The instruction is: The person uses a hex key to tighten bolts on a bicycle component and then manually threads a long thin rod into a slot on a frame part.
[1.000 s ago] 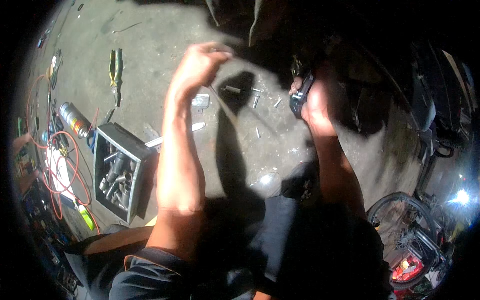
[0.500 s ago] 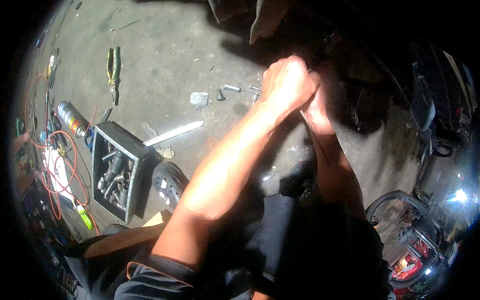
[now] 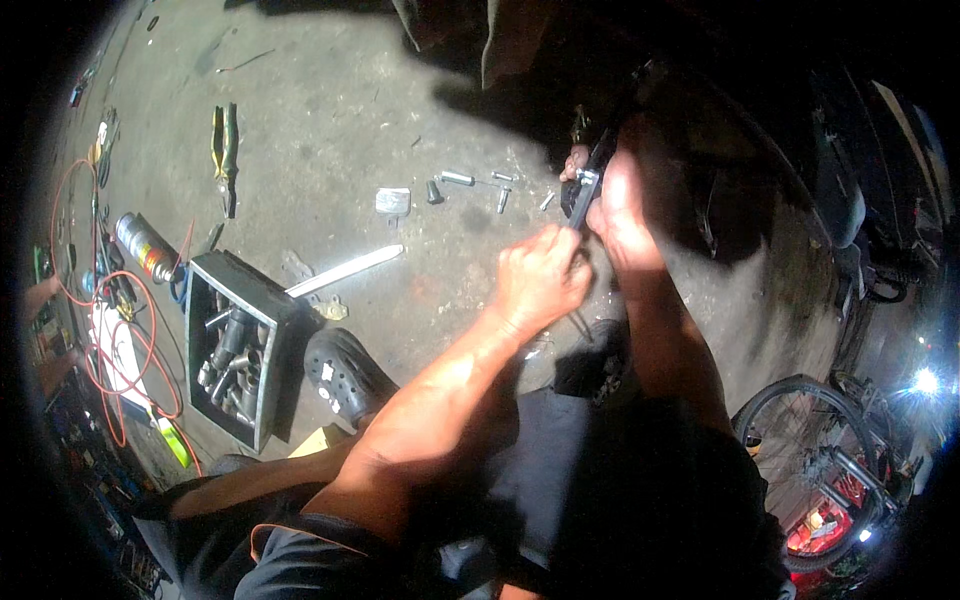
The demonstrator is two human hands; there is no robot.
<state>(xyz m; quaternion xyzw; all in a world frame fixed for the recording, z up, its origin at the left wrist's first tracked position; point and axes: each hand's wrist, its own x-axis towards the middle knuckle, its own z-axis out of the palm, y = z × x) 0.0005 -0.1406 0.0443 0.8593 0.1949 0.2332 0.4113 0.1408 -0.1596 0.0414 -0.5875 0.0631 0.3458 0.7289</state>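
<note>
Across the head view, concrete floor (image 3: pixel 330 120): brightly lit at left and centre, passing into deep shadow toward the upper right edge.
Left hand (image 3: pixel 545 275): clenched, apparently around a slim rod (image 3: pixel 580 322) that shows, blurred, below the fist; it sits at the lower end of the part opposite, contact uncertain.
Right hand (image 3: pixel 622 190): grasping a dark elongated part (image 3: pixel 581 205), fingertips on its left side, palm on its right.
Part between the hands: tilted, upper end leaning right and lost in shadow; a bright metal piece (image 3: pixel 588 177) lies across it.
Small metal cylinders (image 3: pixel 457 178): loosely strung out beyond the left hand, the nearest approaching the right hand; a flat plate (image 3: pixel 393 201) lies at the row's left end.
Room for moving: a broad stretch of concrete separates the row from the pliers (image 3: pixel 225 160); a narrower one separates the left forearm from the flat metal bar (image 3: pixel 350 268).
Nearer edge, left: an open box (image 3: pixel 240 278) of sockets (image 3: pixel 235 350), its corner beside the bar and a dark shoe (image 3: pixel 345 375).
Far right: a spoked wheel (image 3: pixel 800 385), well apart.
</note>
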